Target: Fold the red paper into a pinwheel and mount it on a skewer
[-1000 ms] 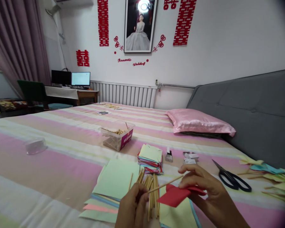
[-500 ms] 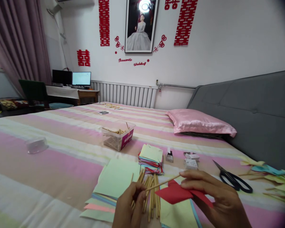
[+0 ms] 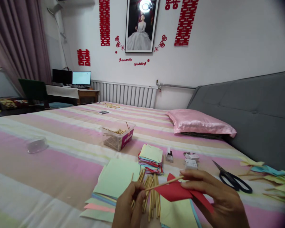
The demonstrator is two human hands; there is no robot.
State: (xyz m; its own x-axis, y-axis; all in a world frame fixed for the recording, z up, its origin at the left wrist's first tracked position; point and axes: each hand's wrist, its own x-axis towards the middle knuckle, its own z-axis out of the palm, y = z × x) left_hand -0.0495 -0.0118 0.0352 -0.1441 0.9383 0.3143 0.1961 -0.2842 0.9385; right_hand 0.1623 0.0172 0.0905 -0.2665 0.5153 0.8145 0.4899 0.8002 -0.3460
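Observation:
My left hand (image 3: 129,205) pinches the near end of a thin wooden stick (image 3: 163,183) that slants up to the right. My right hand (image 3: 216,199) grips a folded piece of red paper (image 3: 174,192), with the stick lying along its upper edge. Beneath both hands a bundle of loose wooden sticks (image 3: 150,193) rests on sheets of coloured paper (image 3: 116,179) spread over the striped bedsheet.
A stack of small coloured paper squares (image 3: 151,157), a stapler (image 3: 169,155) and small boxes (image 3: 191,160) lie beyond the hands. Black scissors (image 3: 232,180) and finished paper pieces (image 3: 268,177) are at right. A plastic box of sticks (image 3: 118,135), a clear lid (image 3: 36,144) and a pink pillow (image 3: 199,122) lie farther off.
The red paper has tilted and shifted slightly under my right hand, which has flattened over it. The stick stays held by my left hand, against the paper's top edge.

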